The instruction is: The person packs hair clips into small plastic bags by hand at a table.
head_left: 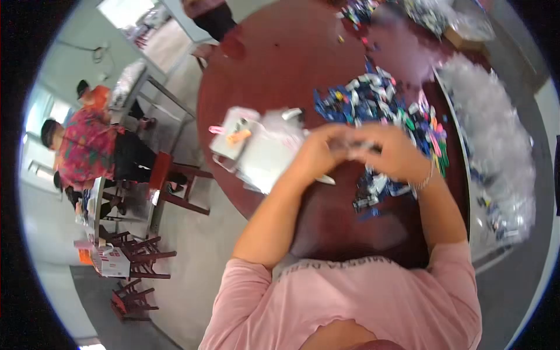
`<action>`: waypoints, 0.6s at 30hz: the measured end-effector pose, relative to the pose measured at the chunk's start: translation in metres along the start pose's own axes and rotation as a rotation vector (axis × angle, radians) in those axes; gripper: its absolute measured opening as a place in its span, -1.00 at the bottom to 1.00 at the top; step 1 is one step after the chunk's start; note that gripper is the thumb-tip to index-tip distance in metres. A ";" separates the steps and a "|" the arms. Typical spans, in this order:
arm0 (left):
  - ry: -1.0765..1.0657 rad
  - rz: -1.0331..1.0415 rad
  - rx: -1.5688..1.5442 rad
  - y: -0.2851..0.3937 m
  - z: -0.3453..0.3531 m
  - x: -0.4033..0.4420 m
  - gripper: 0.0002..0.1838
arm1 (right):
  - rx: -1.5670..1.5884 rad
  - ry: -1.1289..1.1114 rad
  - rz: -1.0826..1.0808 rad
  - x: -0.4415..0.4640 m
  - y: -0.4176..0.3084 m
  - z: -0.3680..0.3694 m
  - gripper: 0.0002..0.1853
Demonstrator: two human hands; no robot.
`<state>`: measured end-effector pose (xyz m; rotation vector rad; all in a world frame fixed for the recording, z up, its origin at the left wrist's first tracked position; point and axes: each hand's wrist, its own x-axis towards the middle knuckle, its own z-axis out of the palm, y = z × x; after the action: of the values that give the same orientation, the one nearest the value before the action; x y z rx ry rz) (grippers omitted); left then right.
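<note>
My left hand and my right hand meet over the round dark-red table, fingers curled in towards each other. Something small seems to be between the fingertips, too blurred to name. Just beyond and beside my right hand spreads a pile of small plastic pieces, mostly dark blue and white. Brighter pink, green and purple pieces lie at its right side. Close to my left hand is a stack of clear flat plastic bags. A white box-like thing with an orange piece on it lies beside them.
A long tray heaped with clear plastic bags stands along the right. More small pieces and a cardboard box are at the far side. People stand at other tables on the left, near a red-brown stool.
</note>
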<state>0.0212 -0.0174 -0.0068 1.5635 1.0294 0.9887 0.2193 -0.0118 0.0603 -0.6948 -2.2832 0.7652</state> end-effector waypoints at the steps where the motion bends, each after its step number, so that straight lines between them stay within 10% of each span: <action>1: 0.059 0.015 0.034 0.006 -0.002 0.000 -0.64 | -0.075 0.105 0.116 -0.001 -0.001 -0.005 -0.73; 5: 0.240 -0.089 -0.177 0.001 -0.010 0.005 -0.61 | -0.166 0.347 0.248 -0.004 0.036 -0.031 -0.79; 18: 0.298 -0.116 -0.382 0.016 -0.017 0.004 -0.58 | -0.364 0.014 0.161 -0.010 0.064 0.001 -0.82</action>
<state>0.0084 -0.0114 0.0127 1.0548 1.0455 1.2776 0.2422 0.0257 0.0132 -1.0547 -2.4003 0.4131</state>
